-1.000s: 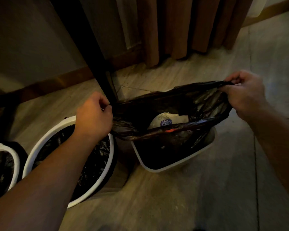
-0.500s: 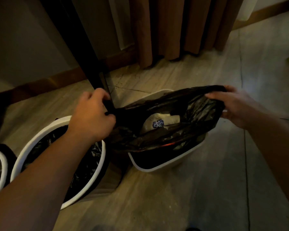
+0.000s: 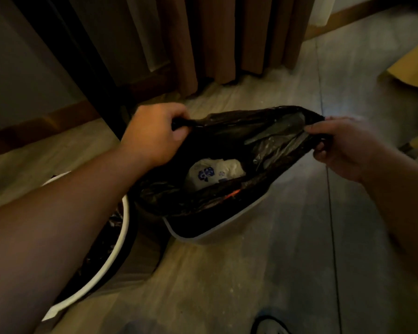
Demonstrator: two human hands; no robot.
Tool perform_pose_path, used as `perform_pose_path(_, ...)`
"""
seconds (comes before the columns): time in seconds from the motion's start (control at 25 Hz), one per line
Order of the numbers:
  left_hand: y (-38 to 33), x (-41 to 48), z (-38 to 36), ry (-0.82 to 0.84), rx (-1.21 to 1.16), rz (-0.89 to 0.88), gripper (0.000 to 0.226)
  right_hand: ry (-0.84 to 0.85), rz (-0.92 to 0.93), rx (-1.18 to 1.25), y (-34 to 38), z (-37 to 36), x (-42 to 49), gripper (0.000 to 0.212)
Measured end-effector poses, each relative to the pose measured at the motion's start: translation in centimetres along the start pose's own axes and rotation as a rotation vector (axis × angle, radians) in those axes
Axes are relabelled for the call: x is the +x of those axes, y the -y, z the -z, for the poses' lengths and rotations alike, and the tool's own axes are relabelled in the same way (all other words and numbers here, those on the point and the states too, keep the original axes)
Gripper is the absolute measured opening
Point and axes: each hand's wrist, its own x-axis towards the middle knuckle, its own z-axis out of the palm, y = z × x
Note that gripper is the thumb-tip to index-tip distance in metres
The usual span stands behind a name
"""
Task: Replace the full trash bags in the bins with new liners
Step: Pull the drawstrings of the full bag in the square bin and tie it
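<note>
A black trash bag [image 3: 256, 145] is stretched open above a small white bin [image 3: 217, 231] on the floor. My left hand [image 3: 155, 133] grips the bag's left rim. The right rim is pinched by my right hand [image 3: 343, 145]. Inside the bag lies crumpled white trash with blue print [image 3: 212, 174], and a bit of orange shows at the near edge. The bag's lower part still hangs inside the bin.
A second white-rimmed round bin [image 3: 111, 261] with a black liner stands at the left, partly under my left forearm. A dark table leg [image 3: 82, 56] rises behind it. Brown curtains [image 3: 215, 37] hang at the back. A shoe [image 3: 270, 324] shows at the bottom edge.
Both hands have lifted the bag's rim higher and off the bin's edge, with the mouth pulled taut between them. The view has shifted left, so the far-left bin is out of sight.
</note>
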Motion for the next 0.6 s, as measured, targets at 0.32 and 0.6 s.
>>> perform_pose_path(0.32, -2.2, -0.1, -0.1, 0.212, -0.139, -0.039, 0.01, -0.019, 1.007, -1.129, -2.5, -7.7, -9.4, 0.04)
perform_pose_path(0.6, -3.1, -0.8, -0.7, 0.255, -0.295, 0.039, 0.011, 0.38, 0.864, -2.006, -6.2, -11.1, -9.5, 0.049)
